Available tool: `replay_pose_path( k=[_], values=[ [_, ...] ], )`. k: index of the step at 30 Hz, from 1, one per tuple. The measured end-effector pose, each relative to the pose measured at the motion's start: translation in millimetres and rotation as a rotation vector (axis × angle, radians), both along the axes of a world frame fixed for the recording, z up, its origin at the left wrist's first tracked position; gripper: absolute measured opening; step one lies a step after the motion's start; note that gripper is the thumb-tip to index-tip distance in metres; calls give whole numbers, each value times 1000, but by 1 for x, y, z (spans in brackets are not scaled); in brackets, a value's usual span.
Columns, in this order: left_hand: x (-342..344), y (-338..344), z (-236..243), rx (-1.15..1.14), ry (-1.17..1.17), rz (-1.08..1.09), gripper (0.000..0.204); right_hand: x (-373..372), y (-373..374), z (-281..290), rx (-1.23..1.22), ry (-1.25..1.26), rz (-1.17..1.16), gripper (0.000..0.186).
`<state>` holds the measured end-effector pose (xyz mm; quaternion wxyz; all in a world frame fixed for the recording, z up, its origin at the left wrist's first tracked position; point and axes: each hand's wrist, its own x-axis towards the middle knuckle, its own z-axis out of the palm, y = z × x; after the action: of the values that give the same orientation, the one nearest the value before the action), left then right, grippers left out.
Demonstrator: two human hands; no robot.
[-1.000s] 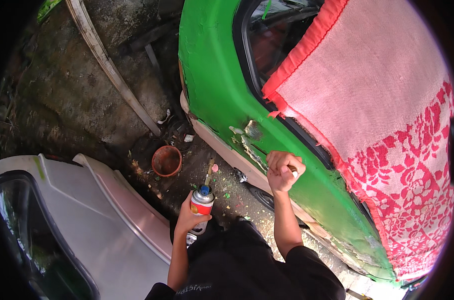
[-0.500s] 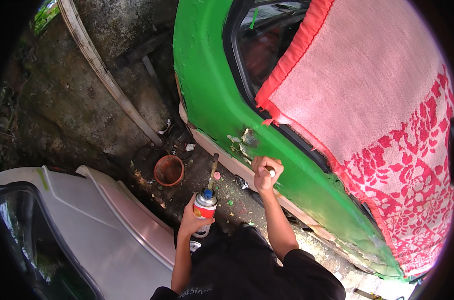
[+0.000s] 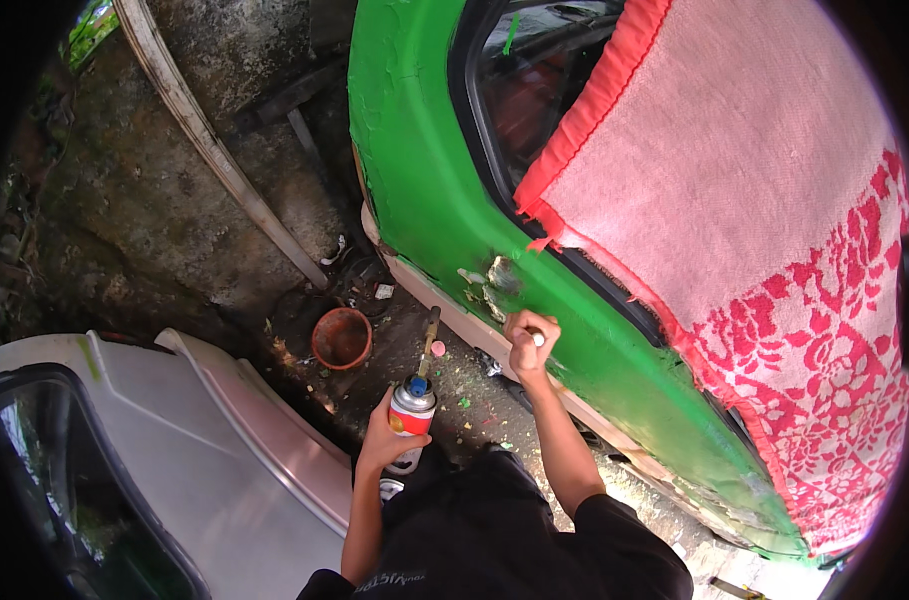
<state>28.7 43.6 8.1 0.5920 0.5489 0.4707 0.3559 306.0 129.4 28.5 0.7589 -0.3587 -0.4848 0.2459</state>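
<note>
My left hand (image 3: 379, 438) is wrapped round a gas torch (image 3: 411, 420), a can with a red and white body, a blue fitting and a brass-coloured nozzle. The nozzle points away from me, and I cannot make out a flame. Closed in a fist, my right hand (image 3: 527, 350) grips a tool with a pale handle end (image 3: 539, 339); its working end is hidden. That fist is close against the green car body (image 3: 594, 350). Just beyond it is a patch of peeled, scorched paint (image 3: 497, 278).
A pink and red towel (image 3: 714, 150) drapes over the green car. To my left stands a silver car (image 3: 204, 430). A terracotta pot (image 3: 341, 338) sits on the ground between them, among paint flakes. A long curved strip (image 3: 204, 140) leans by the mossy wall (image 3: 114, 210).
My right hand has shifted very slightly left along the green panel, its grip unchanged. The torch stays almost where it was in my left hand. The view has tilted a little.
</note>
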Motion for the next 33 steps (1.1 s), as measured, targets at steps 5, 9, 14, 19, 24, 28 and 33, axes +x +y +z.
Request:
replay_pose_path(
  k=[5,9,14,19,24,28,33],
  values=[
    [-9,-2,5,17,18,39,77,-21,-18,46,229,-79,153,39],
    [-4,0,4,5,27,2,78,-5,-16,44,212,9,113,44],
    [2,-3,4,-6,-39,41,78,-1,-17,62,286,69,147,42],
    [2,1,2,-4,5,-12,78,-10,-17,53,164,16,81,46],
    [5,4,9,-10,-30,-7,78,0,-15,58,288,48,162,36],
    [2,3,4,-25,-41,6,80,-3,-11,70,192,-20,120,37],
    [3,-1,-2,-12,-47,21,83,-4,0,62,92,-1,125,22]
  ],
)
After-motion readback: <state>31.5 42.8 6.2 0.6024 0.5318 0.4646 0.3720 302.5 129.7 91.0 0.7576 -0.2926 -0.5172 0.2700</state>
